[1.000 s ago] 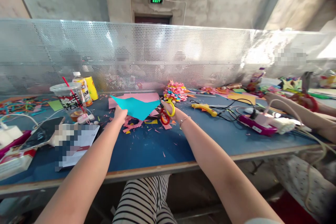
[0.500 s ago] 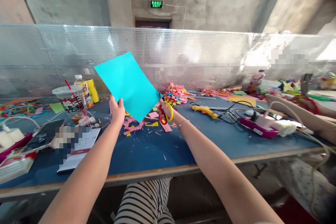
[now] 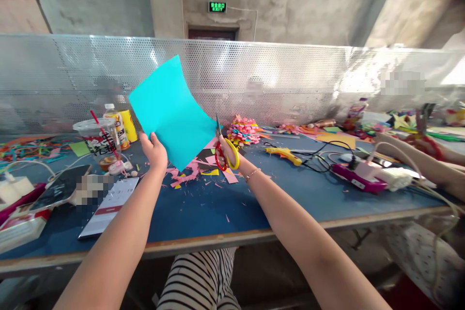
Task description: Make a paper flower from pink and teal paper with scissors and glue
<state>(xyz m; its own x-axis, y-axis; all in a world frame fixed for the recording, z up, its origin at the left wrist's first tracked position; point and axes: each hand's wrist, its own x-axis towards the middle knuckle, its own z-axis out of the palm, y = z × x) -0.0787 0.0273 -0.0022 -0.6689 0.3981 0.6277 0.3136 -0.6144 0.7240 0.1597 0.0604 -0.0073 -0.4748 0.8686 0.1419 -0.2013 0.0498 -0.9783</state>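
My left hand (image 3: 156,153) grips the lower left edge of a turquoise sheet of paper (image 3: 169,114), thumb in view and the other fingers partly behind it. Held up above the table, the sheet bends in a curve. My right hand (image 3: 228,149) is closed round scissors (image 3: 218,151) with one red and one yellow handle loop. Their blades point upward at the sheet's right corner; whether they touch the paper I cannot tell. Beneath the sheet lie pink and yellow paper scraps (image 3: 185,174). A pile of small coloured paper pieces (image 3: 242,131) sits just beyond my right hand.
On the left stand a plastic cup (image 3: 96,141) with a red straw and a bottle (image 3: 115,123), near a phone (image 3: 63,186). To the right lie a yellow glue gun (image 3: 285,154), cables and a purple power strip (image 3: 358,178). Another person's arm (image 3: 407,157) reaches in at far right.
The sheet has gone from flat to curved, its top edge rising. My left hand has shifted slightly left; the scissors have turned more upright, showing more of their blades.
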